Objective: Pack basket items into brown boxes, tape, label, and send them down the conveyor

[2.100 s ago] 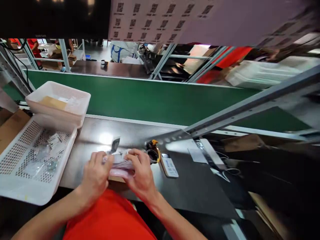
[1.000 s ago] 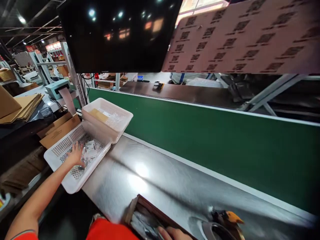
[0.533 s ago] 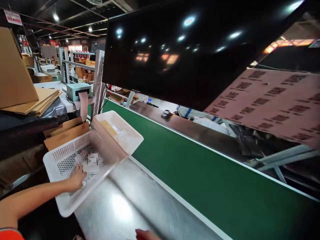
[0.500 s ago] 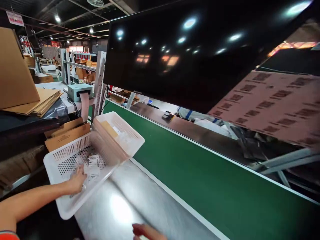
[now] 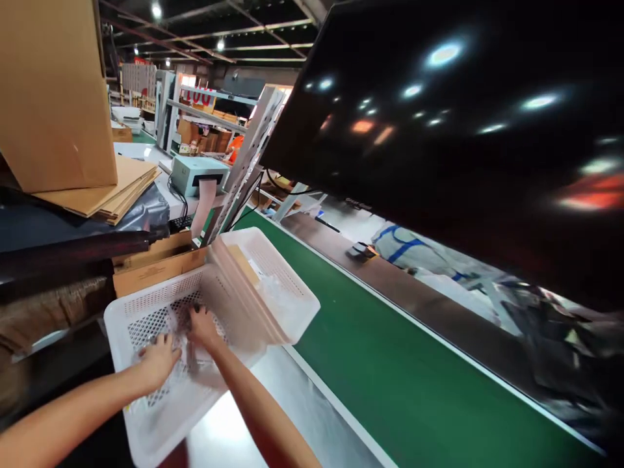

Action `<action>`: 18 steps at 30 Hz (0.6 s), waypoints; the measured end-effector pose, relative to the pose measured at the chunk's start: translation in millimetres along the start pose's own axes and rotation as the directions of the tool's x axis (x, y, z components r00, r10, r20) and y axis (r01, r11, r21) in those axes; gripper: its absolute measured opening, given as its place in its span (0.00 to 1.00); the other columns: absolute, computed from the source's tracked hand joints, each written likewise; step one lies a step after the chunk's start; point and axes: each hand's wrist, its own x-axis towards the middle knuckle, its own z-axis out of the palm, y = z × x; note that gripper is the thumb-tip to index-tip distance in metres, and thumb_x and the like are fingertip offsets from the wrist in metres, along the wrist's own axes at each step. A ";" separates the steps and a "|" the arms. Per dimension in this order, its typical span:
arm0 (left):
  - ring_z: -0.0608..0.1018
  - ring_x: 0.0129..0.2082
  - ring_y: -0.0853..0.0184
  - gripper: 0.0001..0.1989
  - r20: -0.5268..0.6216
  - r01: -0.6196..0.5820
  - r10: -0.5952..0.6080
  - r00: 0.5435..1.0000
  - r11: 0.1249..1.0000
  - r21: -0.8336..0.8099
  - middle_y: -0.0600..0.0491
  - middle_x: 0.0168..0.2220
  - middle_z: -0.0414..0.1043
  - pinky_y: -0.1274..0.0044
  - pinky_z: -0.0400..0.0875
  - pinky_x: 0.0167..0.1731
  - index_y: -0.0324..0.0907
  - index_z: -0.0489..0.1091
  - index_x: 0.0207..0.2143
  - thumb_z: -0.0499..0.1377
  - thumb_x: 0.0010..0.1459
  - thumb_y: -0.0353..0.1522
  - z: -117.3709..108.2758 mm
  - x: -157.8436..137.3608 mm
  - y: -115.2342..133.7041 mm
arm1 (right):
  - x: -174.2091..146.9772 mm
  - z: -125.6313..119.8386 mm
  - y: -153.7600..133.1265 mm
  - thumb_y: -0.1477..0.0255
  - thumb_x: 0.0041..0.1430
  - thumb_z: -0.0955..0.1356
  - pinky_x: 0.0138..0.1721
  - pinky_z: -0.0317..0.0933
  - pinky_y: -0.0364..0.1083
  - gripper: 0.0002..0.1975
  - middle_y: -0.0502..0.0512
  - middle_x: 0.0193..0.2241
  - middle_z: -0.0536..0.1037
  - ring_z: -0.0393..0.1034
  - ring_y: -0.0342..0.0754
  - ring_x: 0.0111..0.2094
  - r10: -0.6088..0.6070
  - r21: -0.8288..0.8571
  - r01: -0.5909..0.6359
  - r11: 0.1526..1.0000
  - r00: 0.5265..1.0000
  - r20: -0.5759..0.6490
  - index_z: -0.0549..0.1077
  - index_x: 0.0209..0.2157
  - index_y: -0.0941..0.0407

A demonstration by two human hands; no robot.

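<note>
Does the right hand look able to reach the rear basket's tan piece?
Likely yes: the rear basket is open-topped, though its near wall separates the tan piece from the right hand.

The left hand (image 5: 160, 363), left of the frame's centre, is bare, with slim fingers (image 5: 168, 340) and a rounded back. A smooth, bare wrist (image 5: 139, 378) runs into the left forearm (image 5: 73, 411), which is bare too and thickens steadily toward the lower left edge, where the frame cuts it off. The right hand (image 5: 203, 329), slightly higher and nearer the centre, is likewise bare and narrow across the back. The right forearm (image 5: 263, 409) is long, bare and even in outline down to the bottom edge. Low and left of centre, a dark red patch (image 5: 178, 455) may be clothing, though it is too dim to be sure.
</note>
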 end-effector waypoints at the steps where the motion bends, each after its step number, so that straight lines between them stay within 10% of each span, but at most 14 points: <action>1: 0.68 0.62 0.32 0.32 0.004 0.023 -0.023 1.000 1.000 -0.012 0.34 0.67 0.62 0.46 0.80 0.37 0.50 0.71 0.62 0.62 0.55 0.23 -1.8 2.4 0.2 | -1.6 6.2 1.1 0.79 0.49 0.78 0.56 0.68 0.58 0.41 0.73 0.63 0.70 0.69 0.67 0.61 0.021 0.004 -0.021 1.000 1.000 -0.009 0.68 0.65 0.56; 7: 0.73 0.58 0.41 0.34 -0.008 0.032 -0.032 0.999 0.999 -0.009 0.34 0.61 0.67 0.56 0.77 0.50 0.42 0.70 0.60 0.64 0.50 0.20 -27.3 13.3 -19.7 | -8.1 -1.8 17.8 0.67 0.68 0.71 0.55 0.70 0.58 0.12 0.58 0.53 0.78 0.74 0.55 0.53 0.092 0.135 -0.082 0.987 0.993 -0.070 0.77 0.49 0.58; 18: 0.78 0.50 0.59 0.25 -0.347 0.070 -0.089 0.934 0.995 -0.066 0.43 0.55 0.69 0.72 0.72 0.50 0.44 0.67 0.56 0.52 0.58 0.18 -84.8 -36.1 -8.7 | -64.1 -51.1 25.4 0.64 0.67 0.73 0.46 0.75 0.52 0.14 0.53 0.46 0.80 0.77 0.51 0.45 0.074 0.331 -0.013 0.944 0.983 -0.171 0.77 0.48 0.58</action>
